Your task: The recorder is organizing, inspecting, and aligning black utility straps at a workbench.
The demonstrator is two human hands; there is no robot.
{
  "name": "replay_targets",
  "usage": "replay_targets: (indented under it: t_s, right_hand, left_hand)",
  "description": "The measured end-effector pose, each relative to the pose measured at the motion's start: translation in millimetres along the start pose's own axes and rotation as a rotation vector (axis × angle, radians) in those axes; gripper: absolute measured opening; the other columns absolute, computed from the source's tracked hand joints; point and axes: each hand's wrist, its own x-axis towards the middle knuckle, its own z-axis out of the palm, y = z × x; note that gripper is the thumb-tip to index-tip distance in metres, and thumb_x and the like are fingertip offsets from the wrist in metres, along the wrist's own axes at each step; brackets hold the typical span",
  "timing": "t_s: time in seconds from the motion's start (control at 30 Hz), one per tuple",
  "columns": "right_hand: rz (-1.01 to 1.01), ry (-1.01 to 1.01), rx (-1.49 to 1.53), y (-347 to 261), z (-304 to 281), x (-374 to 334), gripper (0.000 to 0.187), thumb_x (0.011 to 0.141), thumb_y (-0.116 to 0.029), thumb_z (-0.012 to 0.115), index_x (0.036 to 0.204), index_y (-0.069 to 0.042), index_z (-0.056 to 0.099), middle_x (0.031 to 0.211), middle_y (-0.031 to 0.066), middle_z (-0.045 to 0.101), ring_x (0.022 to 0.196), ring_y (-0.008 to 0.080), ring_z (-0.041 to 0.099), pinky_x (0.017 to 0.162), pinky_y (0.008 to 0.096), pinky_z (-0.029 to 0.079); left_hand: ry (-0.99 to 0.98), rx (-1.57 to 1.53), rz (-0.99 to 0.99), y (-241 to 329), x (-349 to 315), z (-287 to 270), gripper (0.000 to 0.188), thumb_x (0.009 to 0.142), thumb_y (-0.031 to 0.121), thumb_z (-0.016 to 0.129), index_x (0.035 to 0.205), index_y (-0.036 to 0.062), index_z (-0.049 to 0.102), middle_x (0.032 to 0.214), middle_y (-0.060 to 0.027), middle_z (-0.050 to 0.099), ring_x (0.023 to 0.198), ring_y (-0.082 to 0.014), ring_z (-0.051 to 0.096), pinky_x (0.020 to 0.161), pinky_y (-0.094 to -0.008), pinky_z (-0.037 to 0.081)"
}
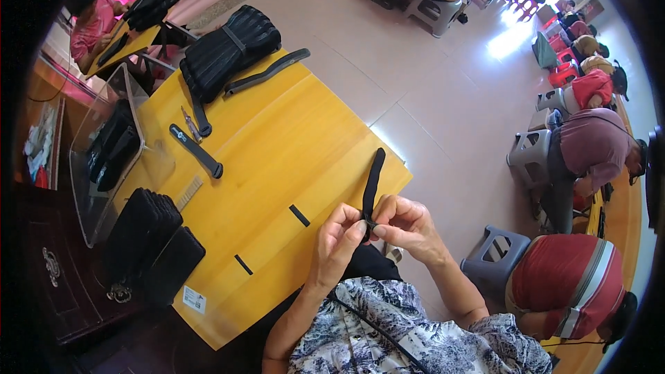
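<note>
Clear plastic forms the bin [87, 201] at the far left of the frame, with black pieces inside. Just beside it, at lower left, lies a stack of black fabric pieces [142, 225] on the yellow tabletop [249, 173]. Next come a slim tool [192, 126], too small to identify, a white label [194, 300] near the table's lower edge, and a short black strap with white print [196, 151]. At upper left rests a banded bundle of black straps [228, 55], with a loose dark strap [267, 73] just beside it. Two small black strips lie apart, one [243, 264] below and left of the other [299, 215].

Right of the strips, low in the centre, the left hand [339, 241] pinches a narrow black strip [373, 183] near its lower end between thumb and fingers; its long end points up the frame. Touching the same end, the right hand [407, 227] also pinches it. Farther right stands a grey stool [495, 257], near a co-worker in a red striped shirt [564, 280].
</note>
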Motion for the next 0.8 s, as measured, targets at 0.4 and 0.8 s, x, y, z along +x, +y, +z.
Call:
replay_targets:
  t_s: [0.4,0.8]
  right_hand:
    - [-0.336,0.274,-0.82,-2.8,16.2,0.5,0.026,0.092,-0.021,0.055,0.108,-0.003,0.066,0.113,0.0109,0.062,0.098,0.0241,0.053,0.087,0.0346,0.041]
    - [-0.358,0.909,-0.236,-43.9,-157.5,137.4,0.036,0.094,-0.037,0.047,0.077,-0.009,0.061,0.062,-0.0018,0.047,0.05,0.0077,0.038,0.045,0.025,0.028]
  left_hand:
    - [-0.031,0.113,0.024,-4.0,3.5,14.2,0.019,0.101,0.022,0.046,0.095,0.0044,0.051,0.079,0.0013,0.053,0.069,-0.0055,0.053,0.062,-0.0193,0.044]
    - [-0.08,0.474,0.182,39.8,13.0,32.4,0.023,0.099,0.019,0.048,0.081,0.0038,0.049,0.071,0.0011,0.049,0.066,-0.0082,0.054,0.061,-0.0235,0.045]
